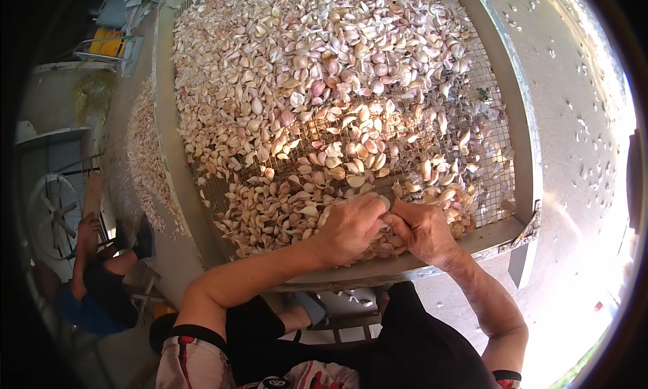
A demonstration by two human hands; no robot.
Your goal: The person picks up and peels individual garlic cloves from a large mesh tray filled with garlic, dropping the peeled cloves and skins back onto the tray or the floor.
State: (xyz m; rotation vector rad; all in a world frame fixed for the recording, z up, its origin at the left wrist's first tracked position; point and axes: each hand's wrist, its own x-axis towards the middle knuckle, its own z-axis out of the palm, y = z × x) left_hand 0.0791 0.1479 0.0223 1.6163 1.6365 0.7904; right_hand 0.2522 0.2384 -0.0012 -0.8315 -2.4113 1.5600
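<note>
My left hand point(352, 228) and my right hand point(424, 232) meet at the near edge of a wide mesh screen, both with fingers closed. Between their fingertips is a pale piece of garlic point(385, 203), mostly covered, so I cannot tell whether it is a single clove or part of a bulb. Loose garlic cloves point(270, 213), white to pinkish, lie under and around my hands. More cloves are heaped thickly over the far part of the screen, and bare wire mesh point(491, 129) shows along its right side.
A raised frame point(505, 65) borders the screen. Many cloves or skins point(145, 159) lie on the floor to the left, where another person point(101, 281) sits beside a spoked wheel point(57, 210). A yellow object point(108, 43) stands at the far left. Scattered bits dot the sunlit floor point(574, 166) at right.
</note>
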